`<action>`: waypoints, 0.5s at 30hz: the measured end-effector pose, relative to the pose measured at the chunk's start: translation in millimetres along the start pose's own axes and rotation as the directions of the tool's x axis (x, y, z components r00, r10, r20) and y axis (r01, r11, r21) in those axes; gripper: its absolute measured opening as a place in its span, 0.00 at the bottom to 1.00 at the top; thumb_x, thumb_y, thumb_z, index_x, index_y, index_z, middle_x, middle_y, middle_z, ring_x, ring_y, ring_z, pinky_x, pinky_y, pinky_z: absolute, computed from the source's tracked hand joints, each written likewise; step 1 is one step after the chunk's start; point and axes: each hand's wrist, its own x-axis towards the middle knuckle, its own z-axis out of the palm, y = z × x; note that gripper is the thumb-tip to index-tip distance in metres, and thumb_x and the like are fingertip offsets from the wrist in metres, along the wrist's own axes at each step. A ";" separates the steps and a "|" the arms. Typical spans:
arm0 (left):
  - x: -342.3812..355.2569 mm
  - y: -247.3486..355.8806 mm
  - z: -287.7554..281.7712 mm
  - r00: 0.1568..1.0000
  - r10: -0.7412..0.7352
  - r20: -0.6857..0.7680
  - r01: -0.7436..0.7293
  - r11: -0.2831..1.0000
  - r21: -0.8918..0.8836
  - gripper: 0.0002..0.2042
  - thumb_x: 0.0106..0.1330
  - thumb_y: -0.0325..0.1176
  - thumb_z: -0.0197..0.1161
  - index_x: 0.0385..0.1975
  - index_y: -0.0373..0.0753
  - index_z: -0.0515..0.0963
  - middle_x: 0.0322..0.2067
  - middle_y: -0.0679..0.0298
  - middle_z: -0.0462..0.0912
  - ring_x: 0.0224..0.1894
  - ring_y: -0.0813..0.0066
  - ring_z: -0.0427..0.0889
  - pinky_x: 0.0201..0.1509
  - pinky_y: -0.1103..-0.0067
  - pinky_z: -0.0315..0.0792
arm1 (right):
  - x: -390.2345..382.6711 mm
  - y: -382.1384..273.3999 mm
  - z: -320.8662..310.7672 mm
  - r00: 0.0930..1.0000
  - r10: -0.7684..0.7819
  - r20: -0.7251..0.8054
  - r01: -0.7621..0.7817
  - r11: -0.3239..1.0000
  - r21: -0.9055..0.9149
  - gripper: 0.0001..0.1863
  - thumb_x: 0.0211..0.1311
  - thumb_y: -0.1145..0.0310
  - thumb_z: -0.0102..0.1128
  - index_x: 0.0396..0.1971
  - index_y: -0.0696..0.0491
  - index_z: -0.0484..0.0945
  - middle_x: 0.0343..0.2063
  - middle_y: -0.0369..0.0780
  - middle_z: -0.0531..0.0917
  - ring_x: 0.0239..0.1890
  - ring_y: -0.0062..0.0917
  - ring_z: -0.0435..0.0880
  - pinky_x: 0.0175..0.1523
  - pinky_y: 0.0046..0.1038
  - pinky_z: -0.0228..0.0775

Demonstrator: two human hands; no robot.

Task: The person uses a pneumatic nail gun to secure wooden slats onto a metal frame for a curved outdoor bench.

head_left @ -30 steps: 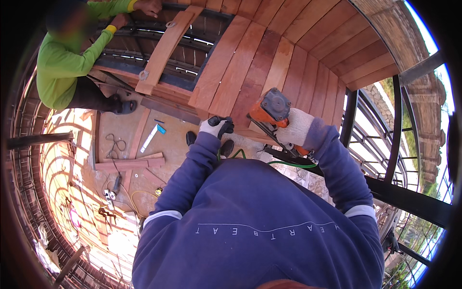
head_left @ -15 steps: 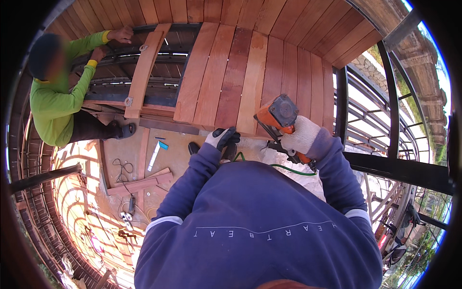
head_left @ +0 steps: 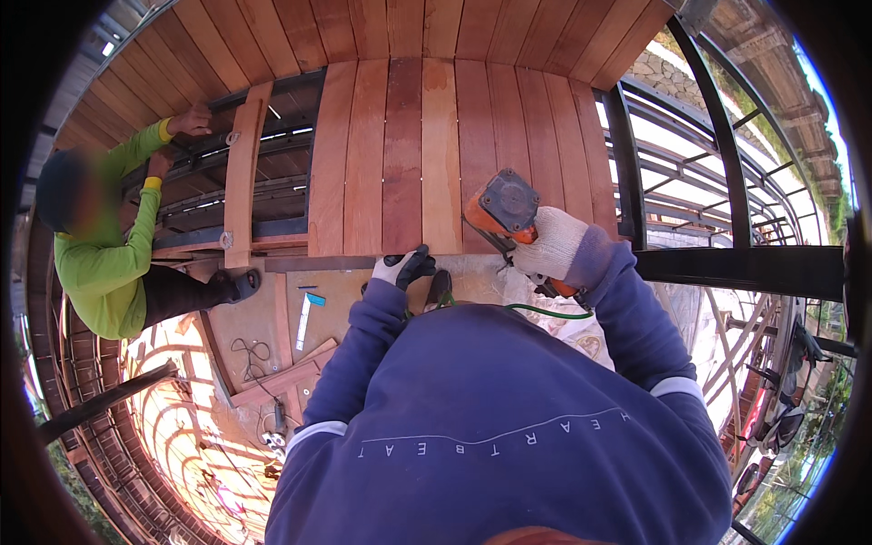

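Note:
My right hand [head_left: 551, 243], in a white knit glove, is closed around an orange and black nail gun [head_left: 509, 204]. The tool is over the front end of the reddish wooden planks [head_left: 439, 163], toward their right side. A green hose [head_left: 554, 315] runs behind it past my waist. At the front edge of the planks is my left hand [head_left: 405, 269], in a white glove with dark fingers. Its fingers are bent and close together beside the plank ends; whether they grip an edge is hard to make out.
A co-worker in a green shirt [head_left: 104, 272] reaches over the open metal frame at left, beside a loose board [head_left: 243, 173]. Wood offcuts [head_left: 286, 374], a try square [head_left: 307, 313] and a corded power tool [head_left: 278, 420] lie on the floor. Black metal bars [head_left: 740, 272] stand at right.
My view has turned, so the planks now appear straighter and the co-worker lower. Both hands stay near the plank ends, with the nail gun still in my right hand.

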 end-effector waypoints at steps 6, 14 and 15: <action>12.9 -3.3 -8.4 0.996 -0.077 -0.039 0.079 0.996 0.043 0.13 0.67 0.32 0.70 0.43 0.27 0.82 0.35 0.53 0.88 0.35 0.65 0.89 0.42 0.75 0.83 | -2.7 -4.6 0.7 0.997 0.070 0.030 -0.069 0.997 -0.029 0.21 0.53 0.60 0.69 0.41 0.60 0.82 0.26 0.49 0.84 0.30 0.40 0.86 0.40 0.35 0.77; 18.9 -8.3 -16.3 0.997 -0.075 0.018 0.075 0.997 0.008 0.14 0.67 0.31 0.70 0.46 0.28 0.80 0.36 0.52 0.87 0.35 0.62 0.89 0.42 0.74 0.83 | -10.7 -1.8 3.2 0.999 0.048 0.017 -0.048 0.999 0.010 0.19 0.54 0.59 0.67 0.38 0.60 0.80 0.27 0.47 0.85 0.31 0.36 0.86 0.41 0.34 0.77; 20.4 -8.7 -17.0 0.997 -0.078 0.026 0.078 0.997 0.002 0.15 0.67 0.32 0.70 0.46 0.28 0.80 0.36 0.53 0.87 0.34 0.62 0.89 0.42 0.75 0.83 | -11.1 -2.9 2.6 0.999 0.048 0.024 -0.048 0.999 0.017 0.19 0.54 0.59 0.67 0.38 0.59 0.80 0.27 0.47 0.85 0.31 0.37 0.86 0.41 0.34 0.77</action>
